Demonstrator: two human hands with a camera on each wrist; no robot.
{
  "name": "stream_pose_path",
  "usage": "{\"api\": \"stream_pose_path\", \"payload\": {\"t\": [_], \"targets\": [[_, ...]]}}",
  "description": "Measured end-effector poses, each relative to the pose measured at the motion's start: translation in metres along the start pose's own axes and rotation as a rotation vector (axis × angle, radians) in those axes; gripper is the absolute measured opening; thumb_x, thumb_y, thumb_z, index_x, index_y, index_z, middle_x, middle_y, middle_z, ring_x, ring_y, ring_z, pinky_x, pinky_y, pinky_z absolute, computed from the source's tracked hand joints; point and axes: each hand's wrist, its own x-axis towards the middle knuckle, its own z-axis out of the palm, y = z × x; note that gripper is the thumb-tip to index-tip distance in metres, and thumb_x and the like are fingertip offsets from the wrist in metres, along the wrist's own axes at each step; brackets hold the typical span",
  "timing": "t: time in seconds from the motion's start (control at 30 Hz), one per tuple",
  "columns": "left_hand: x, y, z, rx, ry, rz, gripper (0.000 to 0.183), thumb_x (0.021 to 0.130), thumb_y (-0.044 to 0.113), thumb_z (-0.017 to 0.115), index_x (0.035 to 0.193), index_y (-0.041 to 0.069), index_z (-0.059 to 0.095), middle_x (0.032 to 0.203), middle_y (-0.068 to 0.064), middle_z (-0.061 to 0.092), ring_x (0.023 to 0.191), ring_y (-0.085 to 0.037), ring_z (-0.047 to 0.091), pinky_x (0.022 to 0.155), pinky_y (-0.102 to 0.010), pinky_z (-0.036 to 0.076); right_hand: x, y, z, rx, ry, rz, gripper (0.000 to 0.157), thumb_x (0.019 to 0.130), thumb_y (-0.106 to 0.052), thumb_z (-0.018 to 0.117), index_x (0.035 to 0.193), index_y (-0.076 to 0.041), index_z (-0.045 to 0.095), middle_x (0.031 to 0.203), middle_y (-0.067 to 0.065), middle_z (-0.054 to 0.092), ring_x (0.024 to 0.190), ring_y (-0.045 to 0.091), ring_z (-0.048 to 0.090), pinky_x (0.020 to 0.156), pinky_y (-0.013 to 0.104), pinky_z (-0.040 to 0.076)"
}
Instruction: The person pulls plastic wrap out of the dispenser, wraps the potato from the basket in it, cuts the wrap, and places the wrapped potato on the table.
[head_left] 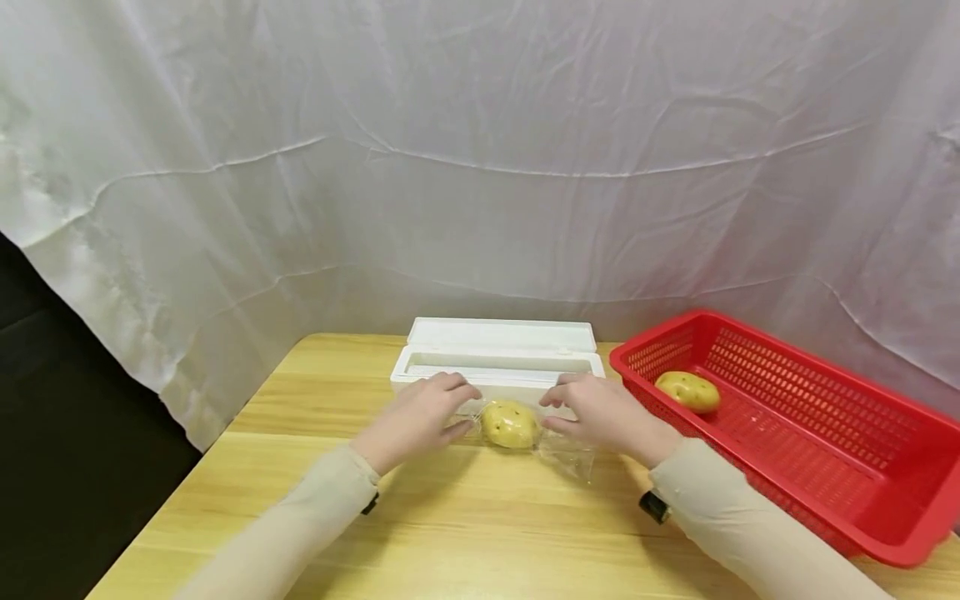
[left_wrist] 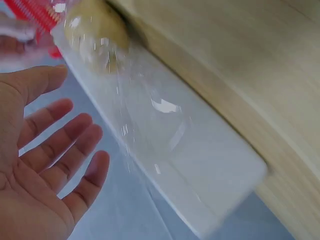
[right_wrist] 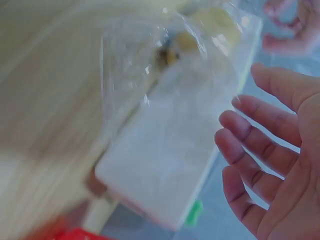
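Observation:
A yellow potato (head_left: 510, 424) covered in clear plastic film (head_left: 567, 457) is in front of a white box (head_left: 498, 375), between the two hands. The film spreads out on both sides of the potato and shines in the left wrist view. My left hand (head_left: 427, 417) is at the potato's left, fingers loosely bent and apart, gripping nothing that I can see. On the other side is my right hand (head_left: 606, 414), its fingers likewise relaxed and spread. In both wrist views the palms are bare. Whether any fingertip touches the film cannot be told.
The white box has its lid (head_left: 502, 335) raised at the back. To the right stands a red plastic basket (head_left: 810, 442) with another potato (head_left: 687, 392) inside. A pale curtain (head_left: 480, 167) hangs behind the wooden table (head_left: 480, 542).

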Motion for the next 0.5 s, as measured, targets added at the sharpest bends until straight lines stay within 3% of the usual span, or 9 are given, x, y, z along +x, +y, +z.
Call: {"api": "stream_pose_path", "payload": {"t": [0.13, 0.27, 0.5], "targets": [[0.014, 0.012, 0.013, 0.015, -0.074, 0.003, 0.046, 0.097, 0.037, 0.081, 0.136, 0.017, 0.070, 0.125, -0.002, 0.073, 0.110, -0.021, 0.070, 0.087, -0.042, 0.062, 0.013, -0.010, 0.014, -0.001, -0.062, 0.001, 0.032, 0.095, -0.036, 0.081, 0.119, -0.014, 0.082, 0.110, 0.003, 0.077, 0.096, 0.025, 0.075, 0.077, 0.044, 0.063], [0.019, 0.018, 0.022, 0.040, -0.127, -0.011, 0.052, 0.094, 0.041, 0.084, 0.139, 0.018, 0.070, 0.128, 0.000, 0.072, 0.118, -0.021, 0.067, 0.093, -0.046, 0.060, 0.017, -0.014, 0.021, -0.019, -0.074, -0.016, 0.033, 0.093, -0.036, 0.085, 0.117, -0.014, 0.082, 0.105, 0.003, 0.075, 0.092, 0.025, 0.074, 0.074, 0.042, 0.062], [0.022, 0.019, 0.026, 0.034, -0.112, -0.006, 0.044, 0.089, 0.040, 0.089, 0.124, 0.018, 0.074, 0.126, 0.002, 0.075, 0.115, -0.019, 0.069, 0.095, -0.047, 0.060, 0.019, -0.017, 0.021, -0.002, -0.042, -0.030, 0.029, 0.091, -0.032, 0.086, 0.113, -0.013, 0.081, 0.104, 0.001, 0.074, 0.093, 0.022, 0.072, 0.079, 0.041, 0.061]]}}
